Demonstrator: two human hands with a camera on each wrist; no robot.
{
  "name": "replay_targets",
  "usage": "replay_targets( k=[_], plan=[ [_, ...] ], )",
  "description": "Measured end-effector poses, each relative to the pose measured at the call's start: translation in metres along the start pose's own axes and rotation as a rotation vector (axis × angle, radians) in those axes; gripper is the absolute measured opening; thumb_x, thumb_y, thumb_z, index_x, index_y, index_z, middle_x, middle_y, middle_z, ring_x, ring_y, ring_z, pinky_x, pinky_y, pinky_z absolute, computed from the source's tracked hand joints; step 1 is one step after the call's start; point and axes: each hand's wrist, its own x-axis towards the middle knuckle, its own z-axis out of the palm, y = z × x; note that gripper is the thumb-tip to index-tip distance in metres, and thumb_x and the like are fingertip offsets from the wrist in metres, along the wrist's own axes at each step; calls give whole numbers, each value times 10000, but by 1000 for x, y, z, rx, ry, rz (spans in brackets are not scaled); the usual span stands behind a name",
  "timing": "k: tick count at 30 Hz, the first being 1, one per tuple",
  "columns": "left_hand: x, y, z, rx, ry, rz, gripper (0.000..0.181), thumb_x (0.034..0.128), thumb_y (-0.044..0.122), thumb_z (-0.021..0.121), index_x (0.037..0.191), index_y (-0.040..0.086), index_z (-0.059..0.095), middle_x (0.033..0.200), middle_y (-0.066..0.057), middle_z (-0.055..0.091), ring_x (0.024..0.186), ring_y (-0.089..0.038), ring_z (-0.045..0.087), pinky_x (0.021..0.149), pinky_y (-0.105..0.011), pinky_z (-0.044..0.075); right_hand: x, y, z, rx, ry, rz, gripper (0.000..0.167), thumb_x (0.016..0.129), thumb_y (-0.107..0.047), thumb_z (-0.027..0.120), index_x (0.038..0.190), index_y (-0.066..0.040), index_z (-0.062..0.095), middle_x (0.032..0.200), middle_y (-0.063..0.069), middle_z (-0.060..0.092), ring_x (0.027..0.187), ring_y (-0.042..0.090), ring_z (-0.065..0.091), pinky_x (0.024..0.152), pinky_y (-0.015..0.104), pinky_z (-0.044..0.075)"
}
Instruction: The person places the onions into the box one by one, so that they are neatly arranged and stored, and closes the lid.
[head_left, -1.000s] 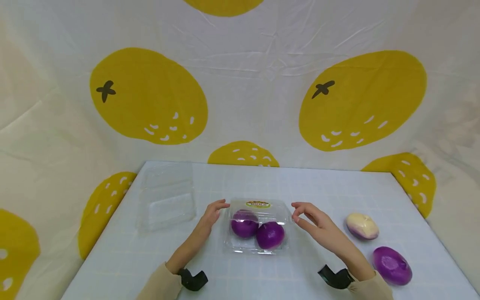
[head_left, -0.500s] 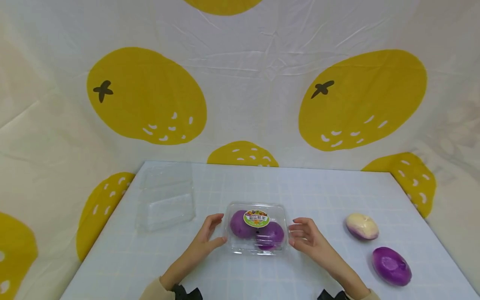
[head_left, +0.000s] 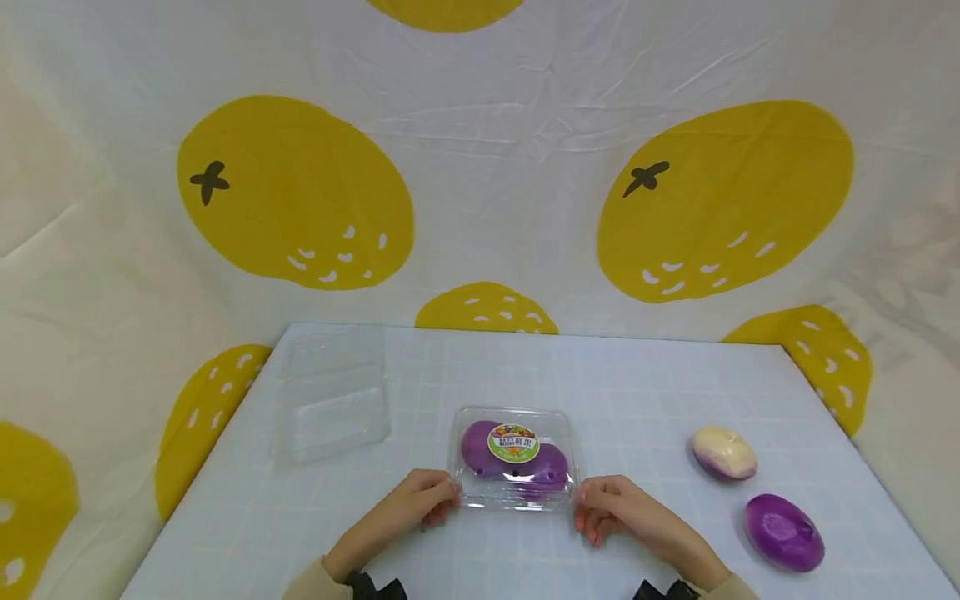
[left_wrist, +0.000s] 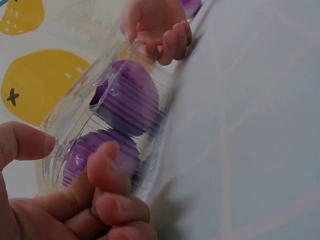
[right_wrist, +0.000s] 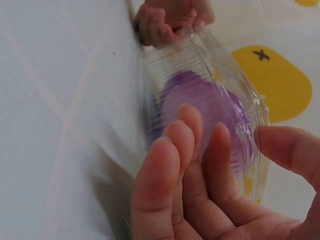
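A clear plastic container point(head_left: 553, 423) lies with its lid down in the head view, a round label on top. Two purple rounded objects point(head_left: 477, 450) show through its plastic. At the near left corner, my left hand point(head_left: 422, 500) pinches the rim, its thumb at the edge in the left wrist view and the other fingers curled below. My right hand point(head_left: 622, 508) pinches the near right corner likewise; in the right wrist view its thumb touches the rim point(right_wrist: 256, 117). Whether the lid's edge is fully pressed down I cannot tell.
Another clear container point(head_left: 337, 400) lies unfolded at the back left of the white table point(head_left: 600, 375). To the right are a cream and purple object point(head_left: 724, 452) and, nearer, a purple oval one point(head_left: 783, 532). A fruit-patterned cloth point(head_left: 510, 200) hangs behind.
The lid has come down over the two purple objects, its label now facing up. Both hands have moved from the container's sides to its near corners and taken hold there.
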Motion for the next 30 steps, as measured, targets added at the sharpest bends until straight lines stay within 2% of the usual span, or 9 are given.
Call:
replay_targets(
  k=[2,6,8,12,15,19,26,30],
  plan=[
    [3,-1,0,-56,-81,-11,385,993,177,501,828,-138,646,596,-60,565,484,-93,453,442,-189,391,2,1,-1,20,-24,-15,415,1027,-137,483,1018,278,479,833,71,685,661,90,622,621,226,556],
    [8,-9,-1,-214,-160,-38,430,996,199,503,840,-169,660,626,-26,627,499,-89,520,456,-199,452,6,3,-4,40,-53,-52,401,1021,-111,472,1008,288,507,849,61,719,681,86,642,635,224,561],
    [11,-14,-2,-301,-199,-48,415,994,199,508,852,-158,664,662,-38,662,530,-97,566,484,-210,491,8,5,-6,58,-77,-71,366,1016,-97,468,994,256,561,862,67,732,692,86,653,641,224,565],
    [16,-24,-3,-413,-272,-10,413,1006,187,492,891,-173,659,727,-72,711,589,-121,643,560,-246,559,13,12,-9,151,-140,-97,304,1015,-63,439,995,101,693,896,80,747,709,83,669,642,221,566],
    [18,-28,-3,-454,-296,37,455,1007,160,481,933,-276,591,769,-93,729,643,-138,679,610,-261,579,16,17,-11,225,-189,-114,322,1015,-39,419,1012,2,738,934,76,751,754,92,681,670,219,564],
    [19,-33,-2,-478,-311,64,495,1009,144,478,984,-349,509,816,-106,740,716,-157,706,658,-267,587,18,23,-11,274,-231,-152,348,1014,-14,401,1032,-19,749,973,69,752,826,115,695,716,224,564],
    [19,-36,-3,-473,-315,58,468,1016,164,491,1033,-296,577,879,-120,748,803,-180,719,732,-282,592,20,31,-12,302,-212,-189,396,1023,-7,354,1016,-39,749,969,61,750,845,116,678,737,222,546],
    [19,-36,-4,-478,-325,75,456,1030,146,468,1047,-298,572,895,-119,750,821,-182,721,755,-290,593,22,32,-12,312,-214,-213,399,1024,0,349,1027,-35,746,984,80,750,875,137,692,757,236,554]
  ],
)
